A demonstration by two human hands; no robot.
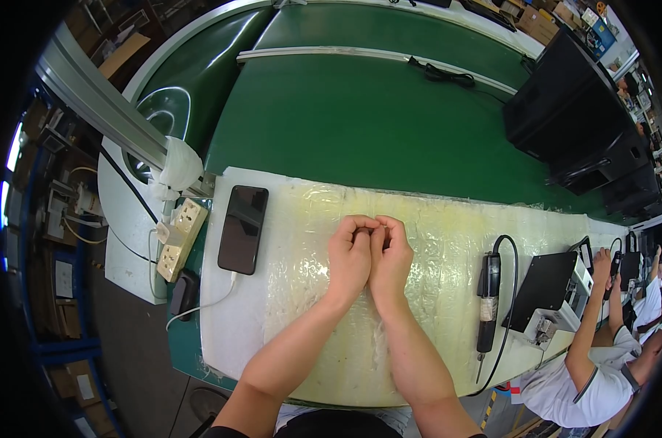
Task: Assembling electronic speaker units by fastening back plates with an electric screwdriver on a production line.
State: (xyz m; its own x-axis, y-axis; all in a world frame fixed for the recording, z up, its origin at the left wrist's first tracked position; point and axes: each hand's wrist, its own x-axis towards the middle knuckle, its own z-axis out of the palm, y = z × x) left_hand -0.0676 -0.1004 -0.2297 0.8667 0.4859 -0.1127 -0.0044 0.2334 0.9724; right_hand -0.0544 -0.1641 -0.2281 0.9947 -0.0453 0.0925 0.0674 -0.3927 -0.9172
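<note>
My left hand (pixel 350 255) and my right hand (pixel 391 259) meet over the middle of the bench, thumbs side by side and fingers curled inward. Both are closed, and whatever may lie within the curled fingers is hidden. Under them spreads a work surface (pixel 301 350) covered in clear, wrinkled film with a yellowish tint. To the left of my hands lies a black phone (pixel 242 230), with a white cable (pixel 225 293) plugged into its lower end. A black electric screwdriver (pixel 488 299) rests to the right, its bit pointing toward me.
Beyond the bench runs a green conveyor belt (pixel 360 124) with a black cable (pixel 440 73) on its rail. A power strip (pixel 181 237) sits at the left edge by a metal post (pixel 97 95). Black boxes (pixel 557 102) stand far right; nearer are a black-topped device (pixel 541 288) and a co-worker (pixel 586 379).
</note>
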